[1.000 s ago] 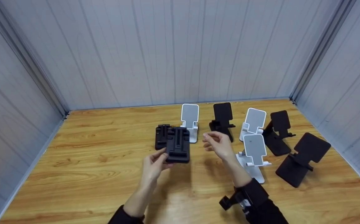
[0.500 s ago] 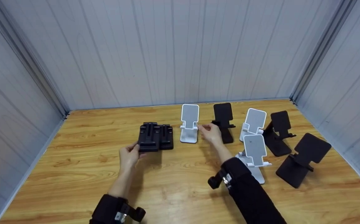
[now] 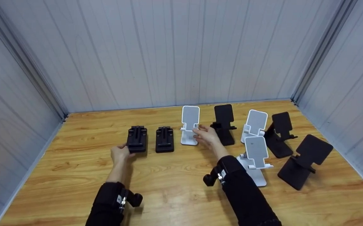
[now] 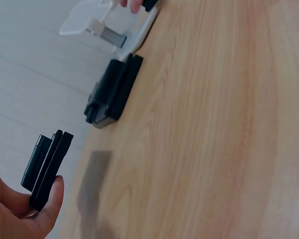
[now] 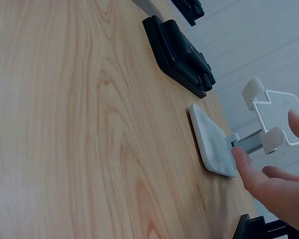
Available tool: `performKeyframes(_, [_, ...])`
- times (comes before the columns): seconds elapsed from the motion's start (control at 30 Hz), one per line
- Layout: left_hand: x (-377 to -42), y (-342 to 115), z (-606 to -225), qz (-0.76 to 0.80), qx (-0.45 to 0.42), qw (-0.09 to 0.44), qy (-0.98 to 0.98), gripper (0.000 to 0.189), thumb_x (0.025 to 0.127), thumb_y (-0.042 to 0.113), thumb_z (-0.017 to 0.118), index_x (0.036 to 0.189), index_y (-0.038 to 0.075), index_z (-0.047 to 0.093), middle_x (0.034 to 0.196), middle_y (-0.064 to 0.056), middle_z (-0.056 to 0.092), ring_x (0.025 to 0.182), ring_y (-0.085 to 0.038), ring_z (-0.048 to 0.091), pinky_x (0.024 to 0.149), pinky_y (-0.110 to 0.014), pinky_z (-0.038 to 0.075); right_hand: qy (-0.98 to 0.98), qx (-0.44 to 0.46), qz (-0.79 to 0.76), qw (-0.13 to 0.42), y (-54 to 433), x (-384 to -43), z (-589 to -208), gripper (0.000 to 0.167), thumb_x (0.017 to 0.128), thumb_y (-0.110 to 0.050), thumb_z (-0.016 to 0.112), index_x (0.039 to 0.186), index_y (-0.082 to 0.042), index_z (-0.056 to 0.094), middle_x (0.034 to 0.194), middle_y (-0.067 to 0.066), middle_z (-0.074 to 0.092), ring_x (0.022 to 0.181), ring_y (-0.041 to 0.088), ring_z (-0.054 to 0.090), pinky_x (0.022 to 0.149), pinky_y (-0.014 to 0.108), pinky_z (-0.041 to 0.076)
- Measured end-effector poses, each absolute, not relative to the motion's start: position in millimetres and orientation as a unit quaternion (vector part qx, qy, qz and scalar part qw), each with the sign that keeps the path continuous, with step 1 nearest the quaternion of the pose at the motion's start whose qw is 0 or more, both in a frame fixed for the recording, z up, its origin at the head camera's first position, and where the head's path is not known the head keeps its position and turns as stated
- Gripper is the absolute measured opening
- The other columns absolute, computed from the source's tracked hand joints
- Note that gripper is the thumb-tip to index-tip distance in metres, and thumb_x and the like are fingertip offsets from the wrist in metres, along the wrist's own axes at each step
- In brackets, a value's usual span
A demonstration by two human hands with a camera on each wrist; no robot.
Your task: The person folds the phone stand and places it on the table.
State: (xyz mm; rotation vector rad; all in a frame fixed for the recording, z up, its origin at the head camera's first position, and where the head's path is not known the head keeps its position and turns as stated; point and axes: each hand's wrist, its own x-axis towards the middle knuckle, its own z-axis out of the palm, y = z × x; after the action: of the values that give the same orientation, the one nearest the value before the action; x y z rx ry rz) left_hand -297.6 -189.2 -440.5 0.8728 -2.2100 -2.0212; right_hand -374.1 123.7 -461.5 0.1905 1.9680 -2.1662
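Observation:
In the head view my left hand (image 3: 119, 154) pinches the lower left edge of a folded black phone stand (image 3: 137, 139). The left wrist view shows this stand (image 4: 49, 167) between thumb and fingers, raised off the table with its shadow apart from it. A second folded black phone stand (image 3: 165, 140) lies on the table to its right. My right hand (image 3: 209, 137) is at the right side of an unfolded white phone stand (image 3: 190, 117). In the right wrist view its fingers (image 5: 249, 172) are spread, one fingertip right at the stand's post.
Right of the hand stands an unfolded black phone stand (image 3: 223, 114). Farther right are two white stands (image 3: 257, 122) (image 3: 256, 150) and two black ones (image 3: 282, 125) (image 3: 313, 150), all unfolded. Panel walls (image 3: 181, 53) enclose the wooden table (image 3: 169, 194) at the back and sides.
My left hand has carried the folded black stand left, past the other folded one. My right hand has moved left and forward to the white stand.

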Motion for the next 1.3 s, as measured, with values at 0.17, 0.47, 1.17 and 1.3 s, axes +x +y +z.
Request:
performKeyframes(0.17, [-304, -190, -446, -0.641, 0.305, 0.011, -0.704, 0.052, 0.107, -0.009, 0.034, 0.159, -0.015, 0.04, 0.163, -0.036, 0.044, 0.067, -0.011, 0.068, 0.119, -0.049, 0.056, 0.634, 0.01, -0.772, 0.046, 135, -440, -542, 0.058, 0.093, 0.003, 0.084, 0.141, 0.018, 0.056, 0.115, 0.031, 0.076, 0.097, 0.03, 0.081, 0.091, 0.033, 0.07])
performKeyframes(0.47, [-310, -187, -453, -0.629, 0.322, 0.022, -0.707, 0.043, 0.111, -0.005, 0.04, 0.152, -0.014, 0.051, 0.154, -0.039, 0.053, 0.088, -0.029, 0.074, 0.059, -0.017, 0.062, 0.651, 0.012, -0.759, -0.011, 136, -454, -563, 0.025, 0.096, 0.004, 0.079, 0.12, 0.012, 0.076, 0.099, 0.019, 0.08, 0.087, 0.021, 0.081, 0.085, 0.029, 0.071])
performKeyframes(1.17, [-314, -193, -475, -0.495, 0.316, 0.14, -0.797, 0.02, 0.1, -0.004, 0.069, 0.116, -0.011, 0.078, 0.126, -0.031, 0.074, 0.128, -0.049, 0.065, 0.117, -0.054, 0.056, 0.69, 0.078, -0.72, 0.013, 118, -334, -449, 0.035, 0.104, 0.012, 0.061, 0.136, 0.025, 0.058, 0.108, 0.025, 0.077, 0.08, 0.008, 0.072, 0.08, 0.017, 0.066])
performKeyframes(1.3, [-307, -188, -466, -0.526, 0.331, 0.152, -0.768, 0.017, 0.099, -0.006, 0.072, 0.113, -0.012, 0.078, 0.128, -0.032, 0.072, 0.131, -0.049, 0.064, 0.12, -0.054, 0.054, 0.687, 0.077, -0.722, 0.012, 121, -321, -443, 0.033, 0.104, 0.011, 0.061, 0.134, 0.025, 0.059, 0.094, 0.012, 0.075, 0.074, 0.004, 0.067, 0.072, 0.013, 0.061])
